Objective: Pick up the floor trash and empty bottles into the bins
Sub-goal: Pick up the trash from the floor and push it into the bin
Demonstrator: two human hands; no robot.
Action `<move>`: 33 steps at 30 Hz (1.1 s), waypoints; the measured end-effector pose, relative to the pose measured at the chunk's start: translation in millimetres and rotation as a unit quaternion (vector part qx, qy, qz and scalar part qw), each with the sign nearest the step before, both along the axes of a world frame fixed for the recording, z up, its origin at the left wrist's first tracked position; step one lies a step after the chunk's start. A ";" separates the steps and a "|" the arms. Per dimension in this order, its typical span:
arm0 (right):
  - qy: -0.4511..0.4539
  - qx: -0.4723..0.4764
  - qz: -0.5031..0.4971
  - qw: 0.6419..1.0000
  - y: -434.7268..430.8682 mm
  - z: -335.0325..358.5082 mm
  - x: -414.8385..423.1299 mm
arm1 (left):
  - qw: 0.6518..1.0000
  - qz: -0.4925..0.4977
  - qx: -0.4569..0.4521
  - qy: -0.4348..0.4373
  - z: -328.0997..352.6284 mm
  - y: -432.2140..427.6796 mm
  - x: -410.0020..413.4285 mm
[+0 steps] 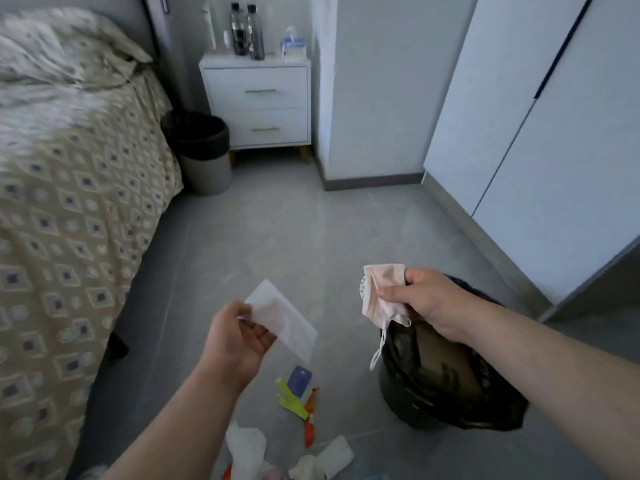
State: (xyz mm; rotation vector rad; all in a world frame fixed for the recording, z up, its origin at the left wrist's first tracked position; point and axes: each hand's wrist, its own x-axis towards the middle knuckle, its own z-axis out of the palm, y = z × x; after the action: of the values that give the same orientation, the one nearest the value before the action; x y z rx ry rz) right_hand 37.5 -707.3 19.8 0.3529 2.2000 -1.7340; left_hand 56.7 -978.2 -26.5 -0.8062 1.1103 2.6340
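Note:
My left hand [239, 336] is shut on a flat white tissue [291, 322], held above the floor. My right hand [420, 299] grips a crumpled pink face mask [379, 289] whose ear loop dangles over the rim of a black-bagged bin [450, 403] below it. On the grey floor near my feet lie white tissues [247, 448], another tissue wad [332, 457], yellow and orange wrappers [294, 398] and a small blue packet [300, 379]. Two dark bottles [246, 31] stand on the white nightstand [259, 102] at the back.
A second grey bin with a black liner [202, 150] stands between the bed [69, 220] and the nightstand. A tissue box [294, 45] sits beside the bottles. White wardrobe doors [540, 133] line the right side. Bare grey floor lies between bed and wardrobe.

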 end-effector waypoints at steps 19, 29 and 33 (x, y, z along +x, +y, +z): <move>-0.016 0.025 -0.257 0.966 181.4 -13.4 43.6 | 0.835 -0.362 -0.414 -0.002 -34.6 251.0 -1.6; -0.093 0.159 -0.148 0.972 157.3 -54.5 32.8 | 0.485 -0.462 -0.708 0.222 -50.4 207.0 7.8; -0.094 0.196 -0.077 0.973 138.5 -88.5 18.8 | 0.533 -0.499 -0.643 0.232 -71.7 194.3 15.7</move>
State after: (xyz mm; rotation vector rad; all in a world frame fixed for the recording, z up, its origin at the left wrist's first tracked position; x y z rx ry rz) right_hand 56.4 -568.9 -68.7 0.7670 2.4147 -1.2584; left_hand 72.4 -783.9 -98.2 0.5281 2.5395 0.6924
